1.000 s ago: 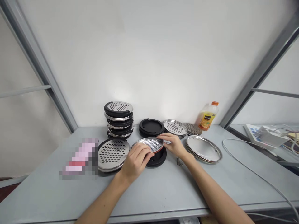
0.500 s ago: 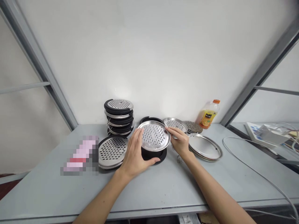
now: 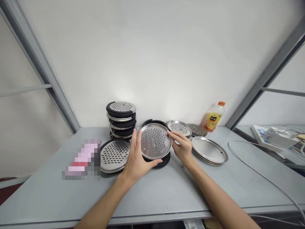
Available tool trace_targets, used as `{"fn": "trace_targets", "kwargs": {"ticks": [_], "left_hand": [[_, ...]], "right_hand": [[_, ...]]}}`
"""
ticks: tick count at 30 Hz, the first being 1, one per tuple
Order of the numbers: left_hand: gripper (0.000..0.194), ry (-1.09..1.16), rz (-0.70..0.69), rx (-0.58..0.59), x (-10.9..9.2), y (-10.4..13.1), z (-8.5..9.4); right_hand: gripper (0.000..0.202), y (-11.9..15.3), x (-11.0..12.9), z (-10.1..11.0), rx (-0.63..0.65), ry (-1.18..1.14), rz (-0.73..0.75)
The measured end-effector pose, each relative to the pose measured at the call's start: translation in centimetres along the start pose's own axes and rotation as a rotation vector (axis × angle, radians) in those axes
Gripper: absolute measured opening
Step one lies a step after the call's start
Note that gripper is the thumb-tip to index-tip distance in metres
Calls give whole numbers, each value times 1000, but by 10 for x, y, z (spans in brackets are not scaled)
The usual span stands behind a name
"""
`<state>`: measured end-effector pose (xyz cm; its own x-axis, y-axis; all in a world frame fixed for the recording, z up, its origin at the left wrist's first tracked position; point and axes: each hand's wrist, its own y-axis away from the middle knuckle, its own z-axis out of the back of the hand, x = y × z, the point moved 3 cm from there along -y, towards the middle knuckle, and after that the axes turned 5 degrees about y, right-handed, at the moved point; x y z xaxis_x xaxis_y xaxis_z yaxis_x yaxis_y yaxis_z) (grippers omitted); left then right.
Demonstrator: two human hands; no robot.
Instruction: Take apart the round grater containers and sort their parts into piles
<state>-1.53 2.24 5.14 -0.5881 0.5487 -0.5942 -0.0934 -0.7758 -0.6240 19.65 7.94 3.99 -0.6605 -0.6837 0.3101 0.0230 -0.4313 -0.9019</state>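
A round metal grater plate (image 3: pixel 156 141) is held up and tilted, its perforated face toward me. My right hand (image 3: pixel 181 145) pinches its right rim. My left hand (image 3: pixel 137 156) cradles the left rim, fingers upright along the edge and thumb reaching below the lower edge. Under and behind the plate are black ring-shaped pieces (image 3: pixel 164 163), partly hidden. Left of my left hand lies a grater plate with a black rim (image 3: pixel 115 156), on other plates. To the right of my right hand rests a stack of plain round metal plates (image 3: pixel 209 149).
A tall stack of black-rimmed grater discs (image 3: pixel 122 117) stands at the back left. More perforated discs (image 3: pixel 179 128) lie at the back, near a juice bottle (image 3: pixel 213 117). A blurred pink item (image 3: pixel 83 157) lies left. A white cable (image 3: pixel 258 173) curves across the right side.
The grater plate has tilted more upright and shifted slightly left between my hands. My left fingers have straightened up along its rim. The rest of the table looks the same.
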Motion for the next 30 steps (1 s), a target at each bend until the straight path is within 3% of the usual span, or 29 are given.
{"fn": "trace_targets", "kwargs": {"ticks": [9, 21, 25, 30], "left_hand": [[111, 21, -97, -112, -7, -1, 7], [92, 2, -161, -37, -8, 0, 7], [84, 3, -217, -45, -7, 1, 7], [94, 6, -238, -53, -7, 1, 8]], "right_hand": [[37, -3, 4, -4, 179, -8, -55], [56, -11, 1, 2, 476, -140, -32], [42, -16, -2, 6, 450, -237, -185], [27, -15, -6, -1, 469, -412, -399]]}}
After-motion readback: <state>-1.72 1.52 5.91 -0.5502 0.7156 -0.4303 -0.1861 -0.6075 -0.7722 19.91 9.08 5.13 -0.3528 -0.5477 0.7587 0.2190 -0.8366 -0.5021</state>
